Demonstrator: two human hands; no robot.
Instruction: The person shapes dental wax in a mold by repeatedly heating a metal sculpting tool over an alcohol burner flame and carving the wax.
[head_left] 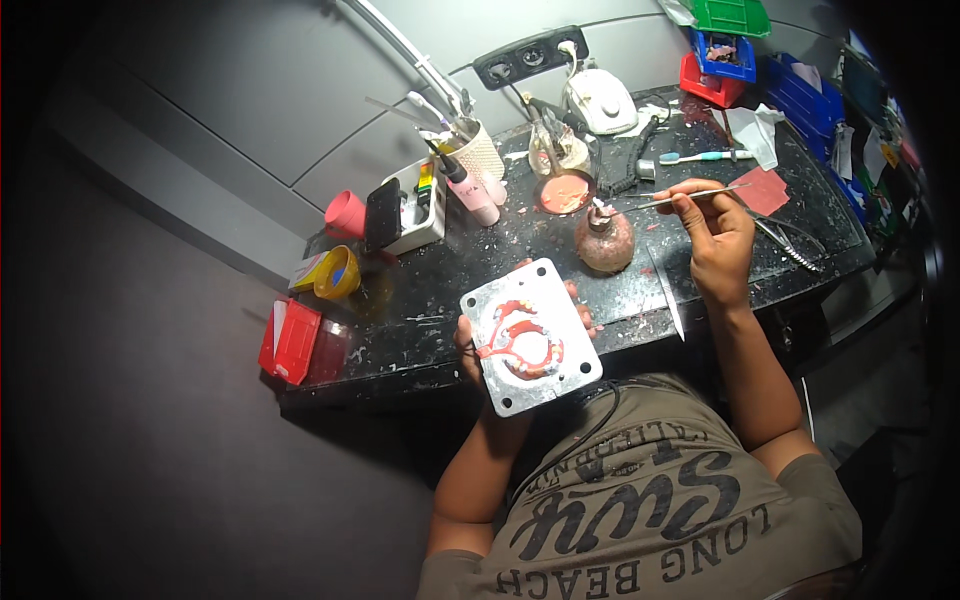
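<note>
My left hand (467,345) grips a square metal plate (474,373) with corner holes from beneath, low over the bench front; red wax-like horseshoe shapes (547,355) with small pale pieces lie on it. My right hand (720,235) holds a slim metal instrument (728,191) level in its fingers, its working end above a round, stained burner (605,243) with a wick on top; a flame is not discernible. A pale pointed tool (668,300) lies beside the burner, and a pink sheet (762,192) lies right of my right hand.
On the dark bench (390,350) stand a red box (290,340), yellow bowl (328,280), pink cup (345,214), white caddy (425,220), bottle (478,205), brush holder (480,150), dish of pink material (565,195), white device (600,100), toothbrush (705,157) and several coloured bins (722,55).
</note>
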